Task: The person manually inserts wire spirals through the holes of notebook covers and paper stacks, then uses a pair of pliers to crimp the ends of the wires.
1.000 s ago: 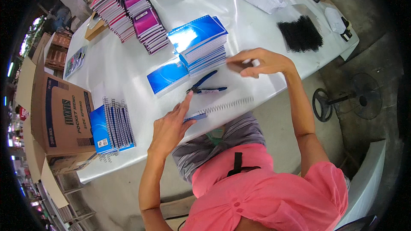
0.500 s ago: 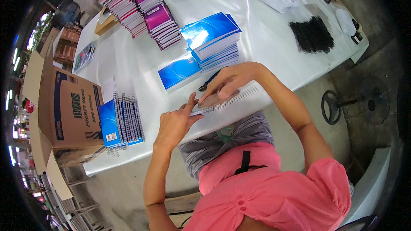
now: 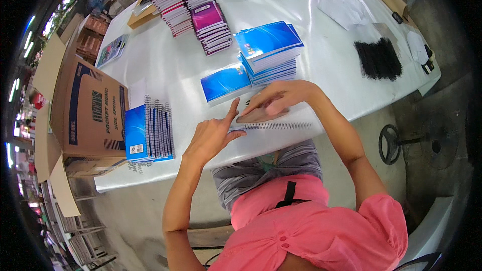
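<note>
My left hand (image 3: 212, 136) grips the left end of a small notebook (image 3: 238, 127) at the near table edge, thumb on the near side and index finger stretched forward. A thin wire spiral coil (image 3: 278, 126) runs along the notebook's near edge and sticks out to the right. Over it bends my right hand (image 3: 283, 96), its fingers pressed on a brownish flat piece (image 3: 258, 116) beside the coil. Those fingers are partly blurred, and they hide most of the notebook. Just beyond lie a blue-covered notebook (image 3: 225, 84) and a taller stack of blue notebooks (image 3: 270, 40).
Coil-bound blue notebooks (image 3: 159, 133) stand at the left by an open carton (image 3: 95, 113). Red (image 3: 168, 2) and purple (image 3: 210, 20) notebook stacks are farther back. A pile of black coils (image 3: 377, 59) and a white plastic bag (image 3: 344, 5) lie right. A fan (image 3: 436, 145) stands beyond the table.
The whole view has shifted and turned slightly. Both hands stay at the same notebook; the coil now lies more level in the view and more of it shows below my right hand.
</note>
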### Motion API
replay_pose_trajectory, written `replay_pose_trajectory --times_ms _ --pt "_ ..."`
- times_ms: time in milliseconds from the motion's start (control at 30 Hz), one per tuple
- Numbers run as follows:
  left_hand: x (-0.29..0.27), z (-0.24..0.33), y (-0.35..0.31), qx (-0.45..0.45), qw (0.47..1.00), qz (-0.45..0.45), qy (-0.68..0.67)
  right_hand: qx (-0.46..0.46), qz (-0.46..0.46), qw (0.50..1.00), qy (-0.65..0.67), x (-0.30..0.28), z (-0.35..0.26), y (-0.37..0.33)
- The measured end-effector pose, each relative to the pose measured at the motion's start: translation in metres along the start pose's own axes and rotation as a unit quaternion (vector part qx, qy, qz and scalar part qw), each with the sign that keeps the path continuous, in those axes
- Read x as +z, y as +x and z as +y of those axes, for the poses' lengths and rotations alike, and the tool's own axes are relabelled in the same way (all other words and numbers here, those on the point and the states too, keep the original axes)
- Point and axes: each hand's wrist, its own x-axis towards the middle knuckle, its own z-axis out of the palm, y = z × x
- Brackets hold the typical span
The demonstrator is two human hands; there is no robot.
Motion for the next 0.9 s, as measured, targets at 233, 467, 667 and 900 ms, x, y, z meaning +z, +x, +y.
replay_pose_trajectory --times_ms 233,467,667,900 --pt "-0.011 0.0 0.006 -0.024 1.0 0.004 0.013 -0.061 0.028 0.992 0.107 -0.004 0.004 0.003" --pt "-0.011 -0.007 0.003 -0.053 0.996 0.037 0.062 -0.024 0.049 0.998 -0.018 -0.007 0.004 0.017" --pt "-0.006 -0.02 0.0 -0.041 0.995 0.091 0.015 0.074 0.035 0.996 -0.041 -0.006 0.002 0.026" --pt "0.025 -0.036 0.002 -0.045 0.943 0.215 -0.249 0.037 0.057 0.997 0.043 -0.003 0.007 0.025"
